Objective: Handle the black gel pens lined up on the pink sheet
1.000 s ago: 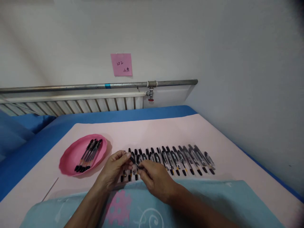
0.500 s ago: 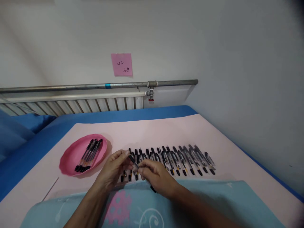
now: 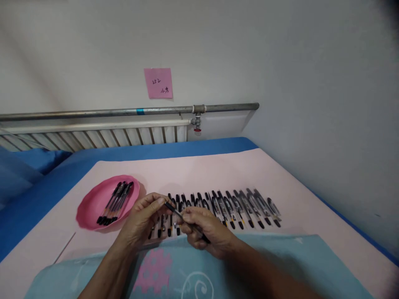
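Note:
A black-capped pen (image 3: 173,209) is held slanting between my two hands, over the near side of a row of pen parts. With its thumb and fingers, my left hand (image 3: 149,214) pinches the upper, black end. My right hand (image 3: 207,230) is wrapped round the clear barrel, and the dark lower end shows beneath its fingers. Behind and beside the hands lie black caps, clear barrels and thin refills (image 3: 238,207), set out side by side; my hands cover some of them.
A pink scalloped dish (image 3: 85,205) on the left holds several pens (image 3: 116,203) lying together. A pink sheet (image 3: 193,170) covers the blue surface (image 3: 174,150). Light blue patterned cloth (image 3: 268,257) lies along the near edge. A radiator (image 3: 134,135) and pipe stand behind.
The pen has tilted flatter, and my right hand has closed further round its lower part. My left hand has shifted slightly left and up, keeping hold of the black end.

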Motion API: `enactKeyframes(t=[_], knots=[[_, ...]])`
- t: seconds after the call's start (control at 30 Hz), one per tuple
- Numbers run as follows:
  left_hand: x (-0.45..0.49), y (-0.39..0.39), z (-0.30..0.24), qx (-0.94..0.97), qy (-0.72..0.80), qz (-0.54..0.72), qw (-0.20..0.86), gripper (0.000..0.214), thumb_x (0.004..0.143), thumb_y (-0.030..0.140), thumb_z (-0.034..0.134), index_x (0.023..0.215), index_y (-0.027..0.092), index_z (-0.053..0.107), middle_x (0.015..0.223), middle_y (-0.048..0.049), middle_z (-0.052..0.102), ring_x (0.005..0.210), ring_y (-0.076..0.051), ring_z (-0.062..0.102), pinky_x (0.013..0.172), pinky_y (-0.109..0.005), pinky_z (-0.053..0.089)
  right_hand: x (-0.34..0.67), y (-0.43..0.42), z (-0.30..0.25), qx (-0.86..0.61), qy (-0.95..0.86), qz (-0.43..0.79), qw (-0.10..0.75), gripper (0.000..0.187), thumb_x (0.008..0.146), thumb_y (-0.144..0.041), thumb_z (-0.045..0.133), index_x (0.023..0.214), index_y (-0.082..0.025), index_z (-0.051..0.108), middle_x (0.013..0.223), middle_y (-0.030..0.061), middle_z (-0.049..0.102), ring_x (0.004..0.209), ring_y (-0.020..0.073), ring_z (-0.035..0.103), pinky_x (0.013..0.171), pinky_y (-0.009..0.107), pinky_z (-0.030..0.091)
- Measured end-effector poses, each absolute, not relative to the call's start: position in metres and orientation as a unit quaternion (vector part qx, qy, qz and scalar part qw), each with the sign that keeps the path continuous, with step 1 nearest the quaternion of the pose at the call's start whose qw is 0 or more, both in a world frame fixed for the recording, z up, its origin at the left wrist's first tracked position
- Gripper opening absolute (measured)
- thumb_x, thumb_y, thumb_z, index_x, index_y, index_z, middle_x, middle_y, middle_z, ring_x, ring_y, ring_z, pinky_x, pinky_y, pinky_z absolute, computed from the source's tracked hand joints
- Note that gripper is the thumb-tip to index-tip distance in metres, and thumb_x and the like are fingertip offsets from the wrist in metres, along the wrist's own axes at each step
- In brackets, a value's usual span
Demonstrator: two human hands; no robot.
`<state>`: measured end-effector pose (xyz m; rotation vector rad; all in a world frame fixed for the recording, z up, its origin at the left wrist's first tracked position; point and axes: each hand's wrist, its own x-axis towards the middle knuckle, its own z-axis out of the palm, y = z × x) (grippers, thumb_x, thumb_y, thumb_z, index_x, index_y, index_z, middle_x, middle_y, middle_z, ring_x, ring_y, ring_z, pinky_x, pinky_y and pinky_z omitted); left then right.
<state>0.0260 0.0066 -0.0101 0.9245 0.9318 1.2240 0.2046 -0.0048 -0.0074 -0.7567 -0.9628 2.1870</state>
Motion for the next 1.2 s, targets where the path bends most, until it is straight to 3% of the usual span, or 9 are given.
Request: enactKeyframes(t=[0.1, 0.17, 0.33, 0.57, 0.7, 0.83, 0.93, 1.07, 1.2], knots=[[0.011, 0.013, -0.012, 0.429, 0.476, 0.537, 0.549, 0.029, 0.071, 0.038, 0.063, 0.085, 0.013, 0.062, 0.086, -0.0075, 0.062, 0.077, -0.017, 0.058, 0.068, -0.027, 0.047, 0.207, -0.002, -0.008, -0.321, -0.404, 0.780, 0.354, 0.017, 0.070, -0.029, 0.057, 0.070, -0.015, 0.047, 0.054, -0.0047, 0.042, 0.035, 0.0022, 0.026, 0.032, 0.015, 0.016], [0.000, 0.018, -0.014, 0.463, 0.563, 0.509, 0.458, 0.030, 0.070, 0.040, 0.061, 0.085, 0.014, 0.059, 0.080, -0.0053, 0.062, 0.068, -0.015, 0.058, 0.060, -0.025, 0.046, 0.208, -0.001, -0.009, -0.335, -0.427, 0.749, 0.381, 0.015, 0.071, -0.028, 0.055, 0.072, -0.014, 0.050, 0.054, -0.0045, 0.042, 0.035, 0.0025, 0.027, 0.032, 0.016, 0.018], [-0.016, 0.024, -0.021, 0.584, 0.740, 0.222, 0.249, 0.018, 0.078, 0.029, 0.044, 0.078, 0.016, 0.057, 0.055, -0.0020, 0.058, 0.046, -0.014, 0.052, 0.045, -0.022, 0.035, 0.210, -0.001, -0.008, -0.342, -0.471, 0.711, 0.394, 0.013, 0.073, -0.027, 0.052, 0.072, -0.014, 0.051, 0.054, -0.0044, 0.042, 0.036, 0.0036, 0.029, 0.035, 0.017, 0.022], [-0.012, 0.026, -0.027, 0.646, 0.750, 0.000, 0.140, 0.028, 0.076, 0.036, 0.042, 0.064, 0.015, 0.056, 0.064, -0.0121, 0.063, 0.059, -0.021, 0.057, 0.050, -0.026, 0.030, 0.211, -0.005, -0.013, -0.378, -0.535, 0.671, 0.349, 0.014, 0.079, -0.028, 0.050, 0.078, -0.015, 0.054, 0.059, -0.0024, 0.045, 0.043, 0.0054, 0.033, 0.039, 0.018, 0.023], [-0.013, 0.026, -0.028, 0.639, 0.753, -0.043, 0.150, 0.032, 0.076, 0.036, 0.040, 0.061, 0.015, 0.059, 0.066, -0.0158, 0.063, 0.063, -0.024, 0.058, 0.054, -0.028, 0.034, 0.211, -0.006, -0.014, -0.389, -0.552, 0.654, 0.340, 0.016, 0.079, -0.031, 0.051, 0.079, -0.015, 0.054, 0.059, -0.0020, 0.044, 0.044, 0.0060, 0.032, 0.040, 0.019, 0.022], [-0.014, 0.025, -0.027, 0.639, 0.759, 0.011, 0.125, 0.027, 0.074, 0.034, 0.044, 0.063, 0.014, 0.058, 0.064, -0.0156, 0.062, 0.062, -0.025, 0.058, 0.055, -0.029, 0.034, 0.210, -0.008, -0.004, -0.406, -0.574, 0.634, 0.321, 0.015, 0.079, -0.029, 0.049, 0.080, -0.015, 0.054, 0.059, -0.0024, 0.044, 0.043, 0.0063, 0.032, 0.040, 0.018, 0.022], [-0.012, 0.023, -0.022, 0.626, 0.761, 0.094, 0.142, 0.020, 0.074, 0.032, 0.045, 0.068, 0.016, 0.055, 0.058, -0.0097, 0.060, 0.054, -0.022, 0.056, 0.051, -0.027, 0.032, 0.207, -0.010, 0.000, -0.418, -0.591, 0.609, 0.323, 0.012, 0.079, -0.025, 0.049, 0.077, -0.015, 0.054, 0.059, -0.0025, 0.045, 0.045, 0.0066, 0.032, 0.043, 0.018, 0.024], [-0.005, 0.018, -0.014, 0.537, 0.699, 0.309, 0.357, 0.022, 0.073, 0.037, 0.049, 0.064, 0.017, 0.049, 0.048, -0.0002, 0.051, 0.040, -0.014, 0.046, 0.043, -0.023, 0.032, 0.201, -0.011, -0.010, -0.408, -0.613, 0.588, 0.333, 0.010, 0.077, -0.022, 0.050, 0.074, -0.014, 0.055, 0.058, -0.0025, 0.043, 0.052, 0.0084, 0.036, 0.047, 0.019, 0.026], [0.004, 0.015, -0.011, 0.400, 0.545, 0.485, 0.554, 0.028, 0.069, 0.040, 0.058, 0.061, 0.017, 0.046, 0.050, 0.0019, 0.049, 0.040, -0.010, 0.043, 0.040, -0.022, 0.034, 0.199, -0.012, -0.024, -0.404, -0.635, 0.575, 0.322, 0.012, 0.078, -0.025, 0.050, 0.077, -0.015, 0.055, 0.057, -0.0029, 0.042, 0.051, 0.0086, 0.035, 0.045, 0.019, 0.024]])
